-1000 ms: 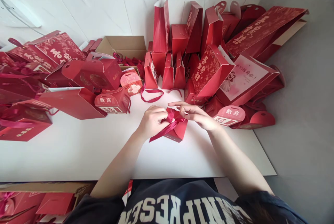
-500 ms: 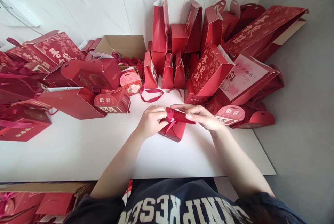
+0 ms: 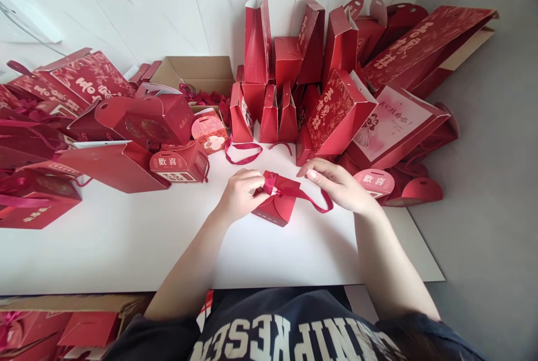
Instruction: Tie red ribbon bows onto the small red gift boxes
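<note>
A small red gift box (image 3: 275,213) sits on the white table in front of me. My left hand (image 3: 242,194) is closed in a pinch on the magenta ribbon (image 3: 270,183), gathered in a loop over the top of the box. From there a loose ribbon tail (image 3: 309,198) runs right and curls up below my right hand (image 3: 336,183). The right hand's fingers are stretched out and apart, just right of the box. Whether that hand brushes the curled tail, I cannot tell.
Red paper bags (image 3: 338,109) and boxes crowd the back right, against the wall. More red boxes (image 3: 179,163) stand at left. Behind them, a cardboard box (image 3: 197,72) holds ribbons. A loose ribbon loop (image 3: 244,153) lies beyond the box. Below the table's front edge, another carton (image 3: 84,302) holds red boxes.
My right hand has moved off the box to the right, and its ribbon tail now lies stretched and curled between them. My left hand keeps its pinch on the ribbon.
</note>
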Tool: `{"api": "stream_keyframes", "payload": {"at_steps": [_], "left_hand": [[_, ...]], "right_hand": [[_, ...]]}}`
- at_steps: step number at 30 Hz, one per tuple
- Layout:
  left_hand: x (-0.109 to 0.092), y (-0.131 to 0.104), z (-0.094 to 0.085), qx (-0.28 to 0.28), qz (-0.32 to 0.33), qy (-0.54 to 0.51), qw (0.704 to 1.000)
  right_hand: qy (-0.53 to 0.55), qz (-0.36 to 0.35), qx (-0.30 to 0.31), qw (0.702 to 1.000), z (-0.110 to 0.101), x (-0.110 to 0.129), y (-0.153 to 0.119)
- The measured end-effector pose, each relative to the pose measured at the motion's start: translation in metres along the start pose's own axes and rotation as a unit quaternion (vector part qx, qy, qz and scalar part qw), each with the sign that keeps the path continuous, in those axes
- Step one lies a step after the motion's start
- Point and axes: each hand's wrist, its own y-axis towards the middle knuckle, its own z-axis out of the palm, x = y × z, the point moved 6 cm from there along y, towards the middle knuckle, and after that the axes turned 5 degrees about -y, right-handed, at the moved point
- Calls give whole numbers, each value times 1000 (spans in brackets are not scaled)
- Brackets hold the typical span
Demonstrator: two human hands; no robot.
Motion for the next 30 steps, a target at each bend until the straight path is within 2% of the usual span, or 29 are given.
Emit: {"api": "stream_keyframes", "payload": {"at_steps": [4, 8, 17, 25, 30], "left_hand": [[-1, 0, 0, 1, -3, 6, 1000], [1, -1, 1, 3, -13, 1, 1000], [2, -1, 3, 29, -20, -26, 999], [4, 1, -6, 72, -46, -111, 990], [6, 2, -11, 76, -41, -126, 988]], "right_hand": [[-47, -35, 29, 998, 25, 5, 9], [-64, -61, 27, 996, 35, 7, 13], [-82, -32, -5, 996, 35, 8, 9], [-98, -14, -6, 995, 34, 3, 5], [-91, 0, -1, 996, 32, 0, 4]]}}
